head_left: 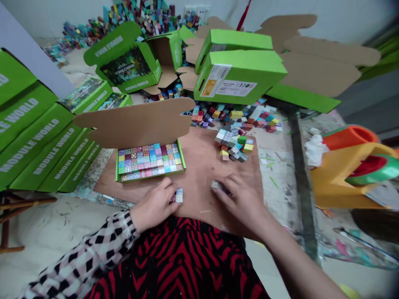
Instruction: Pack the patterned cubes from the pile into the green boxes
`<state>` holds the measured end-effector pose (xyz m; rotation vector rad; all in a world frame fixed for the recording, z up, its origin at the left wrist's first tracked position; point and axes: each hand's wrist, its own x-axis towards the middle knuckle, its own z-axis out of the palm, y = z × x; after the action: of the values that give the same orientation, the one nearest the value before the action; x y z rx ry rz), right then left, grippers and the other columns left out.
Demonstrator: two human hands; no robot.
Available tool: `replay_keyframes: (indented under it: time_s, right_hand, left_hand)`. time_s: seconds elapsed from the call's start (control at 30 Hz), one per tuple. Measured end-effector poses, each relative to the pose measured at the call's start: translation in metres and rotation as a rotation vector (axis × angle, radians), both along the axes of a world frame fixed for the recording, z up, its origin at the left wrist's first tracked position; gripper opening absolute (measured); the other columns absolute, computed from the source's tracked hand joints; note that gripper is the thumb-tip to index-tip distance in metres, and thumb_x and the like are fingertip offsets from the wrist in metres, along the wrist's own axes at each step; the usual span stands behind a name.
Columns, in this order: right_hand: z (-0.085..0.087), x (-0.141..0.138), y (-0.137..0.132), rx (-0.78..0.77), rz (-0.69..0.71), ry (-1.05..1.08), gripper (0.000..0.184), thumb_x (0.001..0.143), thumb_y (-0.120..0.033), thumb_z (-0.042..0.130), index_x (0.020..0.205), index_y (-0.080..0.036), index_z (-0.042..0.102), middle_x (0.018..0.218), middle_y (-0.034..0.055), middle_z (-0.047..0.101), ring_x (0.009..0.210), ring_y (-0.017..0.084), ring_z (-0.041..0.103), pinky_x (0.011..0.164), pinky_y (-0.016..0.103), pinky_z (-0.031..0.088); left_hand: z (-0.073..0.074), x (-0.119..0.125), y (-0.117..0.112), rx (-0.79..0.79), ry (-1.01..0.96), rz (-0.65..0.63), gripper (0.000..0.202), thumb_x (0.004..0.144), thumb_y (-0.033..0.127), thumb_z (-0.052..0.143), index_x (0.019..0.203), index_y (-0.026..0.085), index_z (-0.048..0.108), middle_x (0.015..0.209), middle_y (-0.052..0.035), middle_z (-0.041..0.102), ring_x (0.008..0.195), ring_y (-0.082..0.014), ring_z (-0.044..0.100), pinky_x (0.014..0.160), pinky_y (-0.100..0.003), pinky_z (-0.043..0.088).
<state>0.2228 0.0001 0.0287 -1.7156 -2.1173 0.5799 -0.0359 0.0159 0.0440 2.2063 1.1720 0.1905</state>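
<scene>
– Wall and floor, what's showing?

– Heap of coloured cubes is banking up against a white wall, green boxes printed MODULE WORLD are stacking along the left, and a brown board is lying flat just ahead of the person's lap.

– Left hand?

– Closing almost shut, thumb and fingers pinching a few small cubes just over the board's near edge.

– Right hand?

– Blurred, fingers half open and arching over a grey cube. Can't tell whether they're gripping it or only touching.

– Where's everything lying relative to the hands?

– Open tray is sitting on the board, up and to the left of the pinched cubes, its long axis running across the board and its cubes packing it in tight rows. Left hand is the nearer one to it. Loose pile of cubes is sitting straight ahead of the right hand, which is the nearer one there.

– Beyond the board?

– Orange and yellow plastic toy is resting off to the right, with a white rag bunching beside it.
</scene>
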Motion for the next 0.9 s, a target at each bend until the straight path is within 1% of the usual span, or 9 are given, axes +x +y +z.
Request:
replay_keyframes:
  time_s: [0.13,0.23,0.3,0.37,0.47,0.6,0.73,0.83,0.9]
  right_hand:
    - [0.001,-0.054,-0.006,-0.160,-0.031,0.271,0.016,0.085,-0.028,0.053,0.093,-0.019,0.064,0.082,0.0034,0.062,0.076,0.017,0.059,0.070,0.030,0.048]
    - [-0.005,-0.078,-0.004,-0.215,-0.089,0.339,0.025,0.084,-0.029,0.055,0.103,-0.016,0.063,0.083,0.0049,0.063,0.074,0.017,0.058,0.067,0.030,0.048]
    - [-0.008,-0.082,-0.003,-0.245,-0.085,0.374,0.035,0.082,-0.030,0.058,0.114,-0.016,0.060,0.089,0.0066,0.064,0.075,0.017,0.058,0.065,0.030,0.049]
    - [-0.010,-0.082,-0.005,-0.295,-0.053,0.418,0.041,0.078,-0.024,0.061,0.117,-0.016,0.058,0.093,0.0068,0.063,0.075,0.016,0.058,0.064,0.029,0.049]
    - [-0.015,-0.084,-0.009,-0.366,-0.050,0.503,0.044,0.074,-0.014,0.060,0.117,-0.017,0.058,0.093,0.0051,0.061,0.073,0.014,0.057,0.065,0.028,0.050]
    - [-0.025,-0.091,-0.014,-0.416,-0.099,0.589,0.045,0.076,-0.011,0.056,0.120,-0.018,0.054,0.089,0.0030,0.059,0.074,0.013,0.057,0.069,0.028,0.051]
    - [-0.019,-0.091,-0.016,-0.459,-0.037,0.549,0.058,0.075,-0.007,0.053,0.131,-0.019,0.044,0.099,0.0054,0.055,0.071,0.012,0.055,0.070,0.030,0.053]
    - [-0.003,-0.088,-0.014,-0.307,0.095,0.368,0.061,0.076,-0.010,0.057,0.134,-0.022,0.043,0.113,0.0092,0.048,0.090,0.018,0.057,0.082,0.037,0.052]
    - [0.006,-0.089,-0.011,-0.187,0.203,0.211,0.059,0.078,-0.015,0.059,0.134,-0.023,0.043,0.120,0.0111,0.044,0.107,0.024,0.051,0.090,0.044,0.049]
  left_hand:
    - [-0.001,-0.019,0.000,-0.008,-0.013,0.065,0.034,0.082,0.021,0.059,0.116,0.020,0.058,0.103,-0.0058,0.052,0.093,-0.0203,0.056,0.088,-0.038,0.050]
    - [-0.004,-0.027,-0.002,-0.034,-0.043,0.082,0.049,0.080,0.021,0.063,0.127,0.020,0.051,0.111,-0.0075,0.051,0.103,-0.0223,0.055,0.094,-0.041,0.048]
    - [-0.006,-0.029,-0.004,-0.041,-0.064,0.084,0.055,0.078,0.020,0.064,0.131,0.022,0.048,0.115,-0.0079,0.051,0.107,-0.0232,0.054,0.096,-0.043,0.047]
    - [-0.007,-0.030,-0.006,-0.033,-0.082,0.088,0.052,0.078,0.018,0.062,0.129,0.023,0.050,0.116,-0.0078,0.051,0.108,-0.0233,0.054,0.096,-0.043,0.047]
    - [-0.011,-0.030,-0.006,-0.024,-0.108,0.085,0.044,0.080,0.016,0.059,0.123,0.022,0.055,0.112,-0.0073,0.053,0.105,-0.0224,0.055,0.094,-0.041,0.048]
    - [-0.015,-0.029,-0.006,-0.028,-0.138,0.073,0.045,0.080,0.015,0.058,0.124,0.022,0.053,0.111,-0.0071,0.052,0.103,-0.0219,0.055,0.093,-0.040,0.049]
    - [-0.015,-0.029,-0.006,-0.043,-0.155,0.079,0.057,0.079,0.016,0.061,0.133,0.024,0.044,0.116,-0.0079,0.050,0.111,-0.0243,0.052,0.098,-0.044,0.046]
    - [-0.012,-0.027,-0.008,-0.073,-0.199,0.081,0.062,0.080,0.011,0.055,0.137,0.026,0.037,0.121,-0.0078,0.048,0.116,-0.0238,0.050,0.102,-0.046,0.043]
    - [-0.011,-0.026,-0.009,-0.083,-0.223,0.093,0.066,0.078,0.007,0.052,0.138,0.026,0.033,0.125,-0.0086,0.046,0.119,-0.0234,0.049,0.104,-0.047,0.041]
